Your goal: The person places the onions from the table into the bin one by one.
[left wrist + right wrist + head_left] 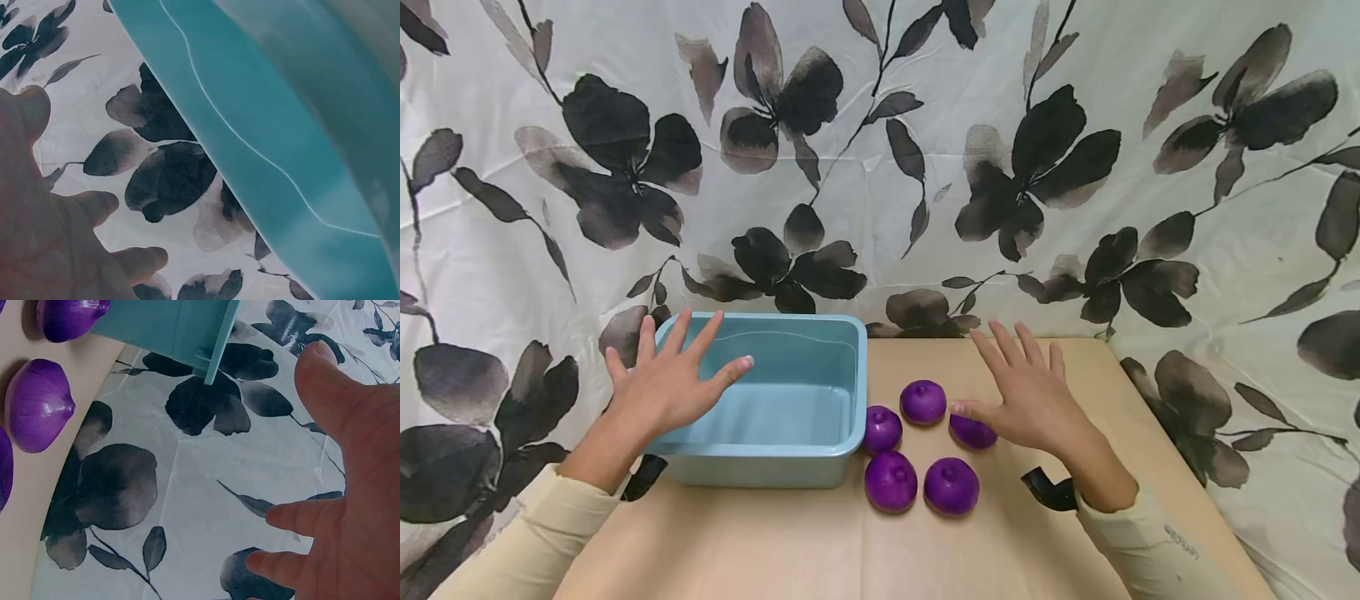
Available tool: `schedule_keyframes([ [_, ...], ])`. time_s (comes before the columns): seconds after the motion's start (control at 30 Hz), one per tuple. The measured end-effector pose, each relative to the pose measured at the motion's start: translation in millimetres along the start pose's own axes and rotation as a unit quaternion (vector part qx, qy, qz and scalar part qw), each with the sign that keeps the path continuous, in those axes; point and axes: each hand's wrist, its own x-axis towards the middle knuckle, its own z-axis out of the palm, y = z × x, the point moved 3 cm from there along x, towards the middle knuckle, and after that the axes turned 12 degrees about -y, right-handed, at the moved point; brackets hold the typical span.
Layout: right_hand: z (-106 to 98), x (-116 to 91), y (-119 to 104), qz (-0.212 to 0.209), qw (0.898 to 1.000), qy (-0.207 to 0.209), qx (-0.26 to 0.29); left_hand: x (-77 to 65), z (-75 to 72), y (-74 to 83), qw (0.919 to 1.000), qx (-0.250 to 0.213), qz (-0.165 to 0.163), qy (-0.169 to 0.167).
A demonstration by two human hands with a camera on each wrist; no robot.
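Spread wide, my left hand (672, 385) hovers over the left side of a light blue plastic basin (760, 450), holding nothing. In the left wrist view its fingers (140, 262) point toward the basin's rim (206, 150). My right hand (1033, 400), also spread and holding nothing, is raised over the table right of several purple onions. It partly covers one onion (972, 433) in the head view. The others, such as the back onion (923, 402) and front onion (951, 487), sit grouped by the basin's right side. One glossy onion (40, 405) shows its pointed tip in the right wrist view.
The pale wooden-coloured table (820, 542) carries the basin and onions. A white cloth (917, 192) with dark flowers hangs behind it and runs down both sides. Black wrist mounts (1048, 489) stick out below both hands.
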Motion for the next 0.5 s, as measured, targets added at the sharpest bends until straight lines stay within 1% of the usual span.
schedule_keyframes([
  [0.2,3,0,-1,-0.005,1.000,0.006,0.000,0.8,1.0,-10.1,1.0000,0.004,-0.003,0.007],
  [0.5,9,-3,2,-0.001,1.000,0.003,0.001,5.1,4.8,-27.3,0.9999,0.012,-0.011,-0.001],
])
